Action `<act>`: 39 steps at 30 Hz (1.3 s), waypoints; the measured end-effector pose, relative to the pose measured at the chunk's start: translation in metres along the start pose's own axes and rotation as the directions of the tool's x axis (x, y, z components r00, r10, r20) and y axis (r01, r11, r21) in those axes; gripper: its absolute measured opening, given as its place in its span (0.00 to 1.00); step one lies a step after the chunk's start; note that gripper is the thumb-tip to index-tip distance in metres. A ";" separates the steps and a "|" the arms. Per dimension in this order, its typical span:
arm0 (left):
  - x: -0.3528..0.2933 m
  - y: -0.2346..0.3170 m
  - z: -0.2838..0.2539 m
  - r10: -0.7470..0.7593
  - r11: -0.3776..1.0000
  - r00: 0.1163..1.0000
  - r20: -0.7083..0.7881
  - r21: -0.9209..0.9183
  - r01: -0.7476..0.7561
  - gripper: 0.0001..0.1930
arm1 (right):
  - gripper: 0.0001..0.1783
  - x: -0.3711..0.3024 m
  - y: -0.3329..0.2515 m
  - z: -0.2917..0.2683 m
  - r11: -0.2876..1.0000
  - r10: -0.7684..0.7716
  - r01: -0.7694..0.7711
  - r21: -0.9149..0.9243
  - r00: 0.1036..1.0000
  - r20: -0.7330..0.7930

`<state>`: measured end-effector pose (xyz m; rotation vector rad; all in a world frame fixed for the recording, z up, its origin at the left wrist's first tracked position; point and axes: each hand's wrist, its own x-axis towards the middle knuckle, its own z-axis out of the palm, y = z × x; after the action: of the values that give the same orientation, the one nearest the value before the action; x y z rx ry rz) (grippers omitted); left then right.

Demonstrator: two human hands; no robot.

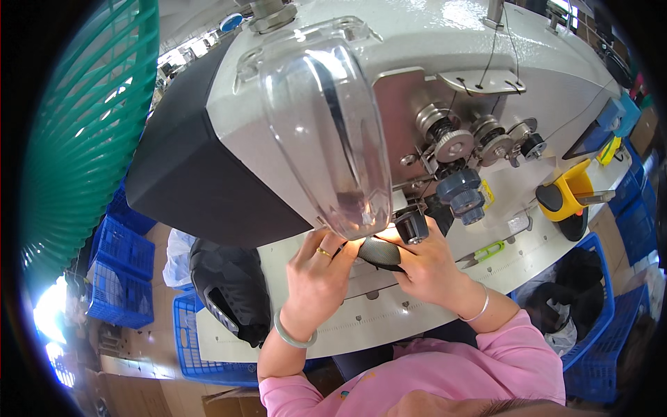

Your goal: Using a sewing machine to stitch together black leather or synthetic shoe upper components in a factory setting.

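Note:
Under the head of a large white sewing machine (229, 111), a dark grey mesh fabric piece (380, 253) is lit by a lamp. My left hand (321, 270) pinches its left side, thumb and fingers pressed together. From the other side my right hand (432, 263) grips the piece, its fingertips partly hidden behind the machine's black fitting (411, 226). A clear plastic guard (330, 132) hangs in front of the needle area and hides the needle. Left of my left wrist, a black shoe upper (229, 288) lies on the white table (333, 325).
Green-handled thread snips (484, 254) lie right of my right hand, with a yellow holder (568, 194) farther off. A blue basket (596, 306) of dark pieces stands at the right; another basket (189, 340) is lower left. A green fan guard (90, 132) rises at the left.

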<state>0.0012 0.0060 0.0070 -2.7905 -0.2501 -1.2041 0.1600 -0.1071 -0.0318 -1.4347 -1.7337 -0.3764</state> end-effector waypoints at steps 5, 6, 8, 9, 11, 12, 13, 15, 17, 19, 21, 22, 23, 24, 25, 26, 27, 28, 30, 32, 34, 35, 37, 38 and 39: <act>-0.001 0.002 -0.005 -0.067 0.997 0.995 0.078 -0.018 0.069 0.15 | 0.23 0.001 -0.001 0.001 0.999 -0.013 0.012 -0.043 1.000 -0.016; -0.001 0.002 -0.006 -0.079 0.997 0.992 0.095 -0.010 0.081 0.15 | 0.22 0.002 -0.002 0.002 0.997 -0.014 0.014 -0.070 1.000 -0.007; 0.002 0.003 -0.009 -0.098 0.994 0.991 0.094 -0.037 0.102 0.15 | 0.21 0.005 -0.003 0.001 0.997 0.020 -0.017 -0.081 0.999 0.036; 0.003 0.003 -0.009 -0.117 0.990 0.988 0.100 -0.062 0.123 0.15 | 0.20 0.006 -0.004 0.001 0.995 0.057 -0.050 -0.090 0.995 0.079; 0.001 -0.004 -0.004 -0.166 0.978 0.984 0.068 -0.116 0.173 0.14 | 0.19 0.015 -0.002 0.003 0.999 0.046 -0.045 -0.017 0.998 0.054; 0.000 -0.006 -0.002 -0.211 0.963 0.977 0.040 -0.165 0.215 0.13 | 0.18 0.019 -0.001 0.002 0.998 0.037 -0.038 0.058 0.999 0.019; -0.001 -0.005 0.001 -0.214 0.961 0.976 0.044 -0.170 0.218 0.13 | 0.18 0.019 0.001 0.002 0.997 0.042 -0.043 0.058 0.999 0.024; -0.003 -0.003 0.007 -0.377 0.890 0.926 -0.028 -0.288 0.353 0.10 | 0.18 0.016 0.006 0.005 0.986 0.004 -0.010 0.167 0.999 0.036; -0.001 0.003 0.012 -0.412 0.873 0.910 -0.036 -0.301 0.383 0.08 | 0.19 0.015 0.008 0.004 0.991 -0.010 0.000 0.134 0.997 0.076; 0.004 0.010 0.015 -0.321 0.934 0.931 -0.172 -0.221 0.281 0.09 | 0.20 0.016 0.008 0.002 0.990 -0.082 0.072 0.125 0.994 0.076; 0.002 0.011 0.014 -0.274 0.952 0.950 -0.153 -0.183 0.245 0.10 | 0.20 0.016 0.008 0.000 0.991 -0.083 0.073 0.114 0.993 0.085; 0.001 0.012 0.013 -0.226 0.967 0.965 -0.133 -0.148 0.206 0.11 | 0.20 0.015 0.008 -0.002 0.992 -0.083 0.073 0.100 0.992 0.094; 0.001 0.011 0.011 -0.226 0.967 0.965 -0.134 -0.148 0.206 0.11 | 0.20 0.014 0.007 -0.005 0.992 -0.084 0.075 0.100 0.992 0.095; -0.001 0.006 0.006 -0.167 0.978 0.983 -0.070 -0.140 0.156 0.12 | 0.21 0.013 0.005 -0.008 0.995 -0.075 0.067 0.069 0.990 0.117; -0.003 0.002 0.002 -0.107 0.985 0.994 -0.006 -0.136 0.105 0.12 | 0.22 0.011 0.003 -0.009 0.997 -0.066 0.061 0.037 0.988 0.137; -0.006 -0.002 0.001 -0.084 0.991 0.996 0.032 -0.104 0.087 0.12 | 0.22 0.009 0.003 -0.010 0.997 -0.070 0.065 0.038 0.988 0.139; -0.008 -0.004 0.001 -0.086 0.991 0.996 0.030 -0.102 0.089 0.12 | 0.24 0.006 0.002 -0.009 0.999 -0.038 0.036 0.019 0.991 0.132; -0.009 -0.005 0.001 -0.051 0.995 0.998 0.033 -0.078 0.054 0.13 | 0.25 0.004 0.002 -0.009 1.000 -0.007 0.007 0.000 0.992 0.123; -0.009 -0.006 0.000 -0.017 0.998 0.999 0.036 -0.053 0.019 0.13 | 0.25 0.001 0.004 -0.007 1.000 -0.030 0.030 0.000 0.995 0.099; -0.008 -0.006 -0.002 -0.009 0.999 0.998 0.057 -0.035 0.011 0.13 | 0.25 0.001 0.003 -0.005 0.999 -0.050 0.050 0.001 0.996 0.073; -0.007 -0.006 -0.003 -0.007 1.000 0.998 0.069 -0.028 0.009 0.14 | 0.23 0.001 0.001 -0.004 0.998 -0.058 0.059 -0.019 0.997 0.042; -0.006 -0.005 -0.003 -0.006 1.000 0.997 0.082 -0.022 0.008 0.14 | 0.23 0.001 0.001 -0.004 0.998 -0.060 0.061 -0.020 0.997 0.041; -0.004 -0.008 0.000 0.025 1.000 0.999 0.045 -0.014 -0.024 0.16 | 0.22 0.001 0.001 -0.003 0.994 -0.078 0.079 -0.072 0.997 0.024; -0.003 -0.009 0.001 0.056 0.998 0.998 0.011 -0.007 -0.056 0.19 | 0.22 0.001 0.001 -0.003 0.994 -0.081 0.083 -0.073 0.996 0.024; -0.001 -0.009 0.000 0.055 0.998 0.998 0.008 -0.004 -0.055 0.19 | 0.22 0.002 0.001 -0.002 0.994 -0.086 0.087 -0.072 0.996 0.017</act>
<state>-0.0013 0.0152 0.0059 -2.7863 -0.1703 -1.1819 0.1614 -0.1073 -0.0293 -1.4189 -1.8140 -0.4817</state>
